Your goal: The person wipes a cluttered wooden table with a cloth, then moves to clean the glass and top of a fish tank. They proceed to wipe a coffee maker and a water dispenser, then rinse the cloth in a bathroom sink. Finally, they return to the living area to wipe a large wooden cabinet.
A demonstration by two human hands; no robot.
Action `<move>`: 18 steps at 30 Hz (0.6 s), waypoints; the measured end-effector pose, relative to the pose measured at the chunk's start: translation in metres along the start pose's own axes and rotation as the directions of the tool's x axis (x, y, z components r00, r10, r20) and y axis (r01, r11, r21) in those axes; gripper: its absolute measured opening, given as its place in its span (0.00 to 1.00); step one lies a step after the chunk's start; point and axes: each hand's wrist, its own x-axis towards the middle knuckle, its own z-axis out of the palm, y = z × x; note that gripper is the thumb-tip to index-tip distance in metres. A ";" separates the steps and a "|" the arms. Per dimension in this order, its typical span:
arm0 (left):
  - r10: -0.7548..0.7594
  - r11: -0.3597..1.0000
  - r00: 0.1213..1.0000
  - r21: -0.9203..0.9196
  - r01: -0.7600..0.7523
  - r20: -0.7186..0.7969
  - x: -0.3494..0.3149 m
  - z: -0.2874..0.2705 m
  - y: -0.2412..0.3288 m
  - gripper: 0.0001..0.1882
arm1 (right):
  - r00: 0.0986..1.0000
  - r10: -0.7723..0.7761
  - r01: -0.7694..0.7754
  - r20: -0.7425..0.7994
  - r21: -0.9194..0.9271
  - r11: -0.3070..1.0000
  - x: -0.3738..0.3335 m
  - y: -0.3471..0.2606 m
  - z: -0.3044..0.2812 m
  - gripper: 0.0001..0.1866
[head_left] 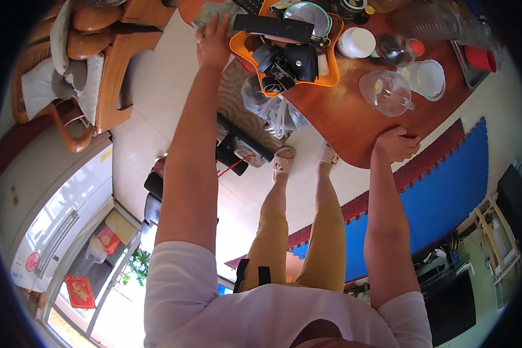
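My left hand (213, 45) reaches to the far end of the wooden table (345, 124), its fingers stretched over a grey-green cloth-like item (217, 13). Just right of it is an orange tray (328, 74) heaped with small things, among them a black case (301, 61) and a long black strip (272, 27) lying across the top. At the table's near right edge rests my right hand (396, 144), its fingers loosely curled with nothing visible in them. A clear plastic pitcher (387, 94) stands a little beyond that hand.
Beyond the pitcher are a white bowl (430, 80), a red-capped bottle (398, 50) and a white-lidded jar (356, 43). A clear plastic bag (267, 107) hangs below the tray. Blue floor mats (441, 180) lie to the right; a wooden chair (119, 75) stands left.
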 end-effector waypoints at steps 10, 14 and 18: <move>-0.245 0.924 0.960 -0.332 0.188 -0.139 -0.095 -0.006 0.056 0.24 | 0.999 -0.017 0.017 -0.029 -0.024 1.000 -0.005 0.010 0.000 0.34; -0.368 0.718 0.920 -0.670 0.189 -0.135 -0.137 0.009 0.098 0.21 | 0.999 -0.007 0.008 -0.037 0.004 1.000 0.001 0.005 0.002 0.33; -0.444 0.594 0.896 -0.755 0.277 -0.021 -0.183 -0.008 0.169 0.17 | 0.998 -0.022 0.023 -0.059 0.007 1.000 0.000 0.008 0.000 0.33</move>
